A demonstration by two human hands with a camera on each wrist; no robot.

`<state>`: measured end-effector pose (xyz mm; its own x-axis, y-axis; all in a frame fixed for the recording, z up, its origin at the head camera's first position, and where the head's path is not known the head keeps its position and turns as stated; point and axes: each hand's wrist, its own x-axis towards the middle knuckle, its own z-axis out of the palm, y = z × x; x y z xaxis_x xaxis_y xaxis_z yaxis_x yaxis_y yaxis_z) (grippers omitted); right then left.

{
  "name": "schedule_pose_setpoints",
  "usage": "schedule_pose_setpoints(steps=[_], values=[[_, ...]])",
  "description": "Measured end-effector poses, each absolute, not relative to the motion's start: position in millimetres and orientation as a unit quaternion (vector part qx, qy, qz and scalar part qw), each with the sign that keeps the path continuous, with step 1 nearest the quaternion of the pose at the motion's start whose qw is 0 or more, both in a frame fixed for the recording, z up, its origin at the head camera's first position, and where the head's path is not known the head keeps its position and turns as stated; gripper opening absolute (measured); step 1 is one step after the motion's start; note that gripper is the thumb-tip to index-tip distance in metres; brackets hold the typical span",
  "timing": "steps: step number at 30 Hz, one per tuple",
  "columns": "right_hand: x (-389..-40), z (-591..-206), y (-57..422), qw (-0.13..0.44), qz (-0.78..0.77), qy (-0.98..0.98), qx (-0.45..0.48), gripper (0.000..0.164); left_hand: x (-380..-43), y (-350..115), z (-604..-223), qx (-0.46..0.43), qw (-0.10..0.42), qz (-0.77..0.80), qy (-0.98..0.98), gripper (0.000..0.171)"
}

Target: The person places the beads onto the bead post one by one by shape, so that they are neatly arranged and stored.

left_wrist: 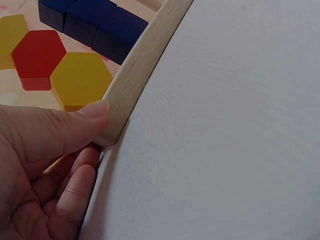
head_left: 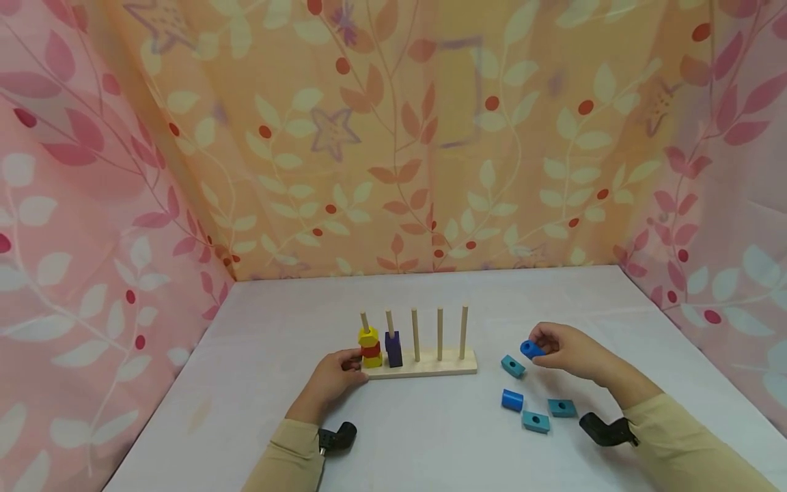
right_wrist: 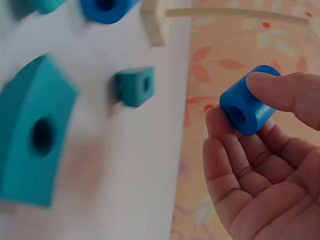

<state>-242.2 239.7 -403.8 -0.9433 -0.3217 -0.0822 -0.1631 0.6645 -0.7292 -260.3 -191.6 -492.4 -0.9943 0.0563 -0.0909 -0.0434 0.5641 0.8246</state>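
Note:
My left hand [head_left: 332, 379] grips the left end of a wooden peg stand [head_left: 424, 372]. In the left wrist view its thumb [left_wrist: 92, 111] presses on the base [left_wrist: 131, 75], with fingers curled below. Yellow and red hexagonal blocks [head_left: 371, 350] fill the leftmost peg beside that hand. Dark blue blocks [head_left: 394, 352] are stacked on the second peg; the other three pegs are bare. Over at the right, my right hand [head_left: 572, 352] pinches a blue cylinder [right_wrist: 257, 107] between thumb and fingers, held up with its hole showing.
Below the right hand lie a second blue cylinder [head_left: 512, 400] and teal blocks with holes, one near the held cylinder [head_left: 513, 366], one in front [head_left: 535, 421], one further right [head_left: 562, 408]. Patterned curtains [head_left: 393, 137] enclose the white table [head_left: 430, 437].

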Motion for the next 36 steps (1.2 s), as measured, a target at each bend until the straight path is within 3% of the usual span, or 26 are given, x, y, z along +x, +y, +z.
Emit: schedule_pose_setpoints(steps=[7, 15, 36], values=[[-248, -380, 218, 0.075, -0.410, 0.894, -0.165, 0.034, -260, -193, -495, 0.011, 0.052, 0.466, 0.883, 0.055], [-253, -360, 188, 0.075, -0.457, 0.862, -0.204, 0.026, -261, -192, -495, 0.002, 0.056, 0.467, 0.883, 0.055], [-265, -339, 104, 0.022, -0.552, 0.790, -0.267, 0.028, -259, -191, -488, -0.002, 0.054, 0.461, 0.886, 0.053]])
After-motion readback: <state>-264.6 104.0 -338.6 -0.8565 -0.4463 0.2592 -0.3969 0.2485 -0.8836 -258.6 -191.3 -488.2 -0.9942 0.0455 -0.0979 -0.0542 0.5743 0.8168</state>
